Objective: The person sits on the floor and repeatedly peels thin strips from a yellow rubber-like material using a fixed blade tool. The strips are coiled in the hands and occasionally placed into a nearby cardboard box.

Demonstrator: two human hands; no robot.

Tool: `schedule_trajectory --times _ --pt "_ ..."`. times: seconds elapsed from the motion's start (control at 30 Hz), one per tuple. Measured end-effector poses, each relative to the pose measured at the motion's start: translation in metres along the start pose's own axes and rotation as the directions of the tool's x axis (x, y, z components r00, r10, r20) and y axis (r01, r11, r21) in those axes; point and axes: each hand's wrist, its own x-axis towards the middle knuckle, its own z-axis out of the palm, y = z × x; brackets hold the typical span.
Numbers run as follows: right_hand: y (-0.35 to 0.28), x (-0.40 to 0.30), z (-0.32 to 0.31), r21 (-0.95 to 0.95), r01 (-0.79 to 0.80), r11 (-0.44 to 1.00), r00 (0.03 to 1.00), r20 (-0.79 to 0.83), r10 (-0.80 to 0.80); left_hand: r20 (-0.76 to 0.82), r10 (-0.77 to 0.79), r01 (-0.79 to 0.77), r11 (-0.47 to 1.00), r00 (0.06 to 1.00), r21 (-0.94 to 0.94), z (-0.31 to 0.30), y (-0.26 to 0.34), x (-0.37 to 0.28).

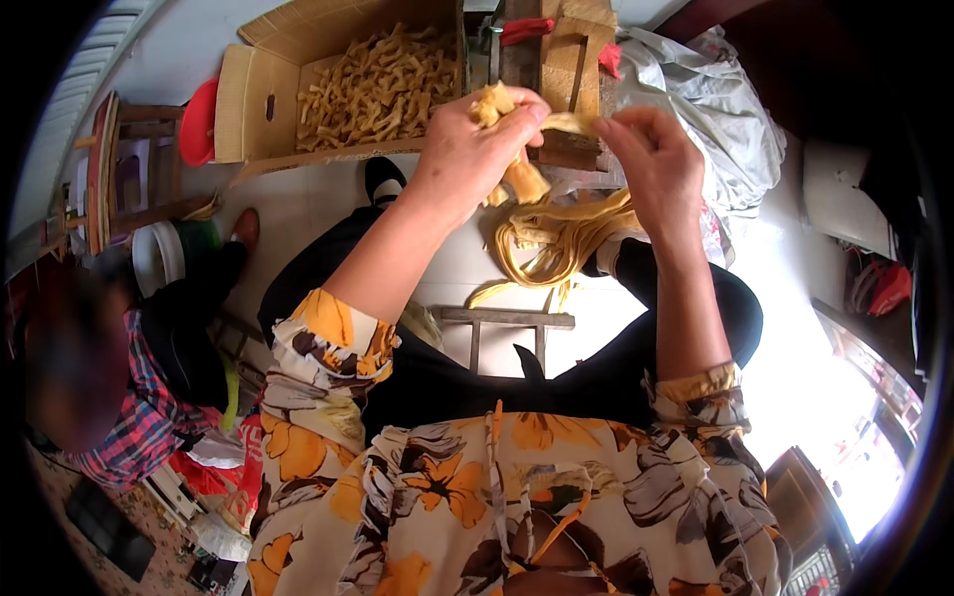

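Observation:
My left hand [477, 145] grips short, knotted-looking pieces of a yellow-tan material [525, 180]; their ends stick out above and below the fingers. From that hand a thin strip of the same material [566, 122] runs across to my right hand [656, 160]. Thumb and fingers of the right hand pinch the strip's far end, and the strip looks taut. Below both hands hangs or lies a looped bundle of long yellow strips [544, 246]. What the material is, I cannot tell. Beyond my left hand, a cardboard box [250, 104] holds a heap of short tan pieces [373, 89].
A wooden block stand [577, 67] with a red wrapped handle [526, 31] stands beyond my hands. Grey plastic sheeting [671, 97] lies to its right. A low wooden frame [507, 319] is between my legs. Another person [141, 410] sits at left, near a white bucket [158, 257].

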Motion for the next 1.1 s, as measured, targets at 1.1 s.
schedule_trajectory --times 1.1 --pt "-0.007 -0.032 0.017 0.429 -0.863 0.267 0.464 0.882 0.080 0.463 0.548 -0.697 0.359 0.696 0.621 -0.020 0.008 -0.038"
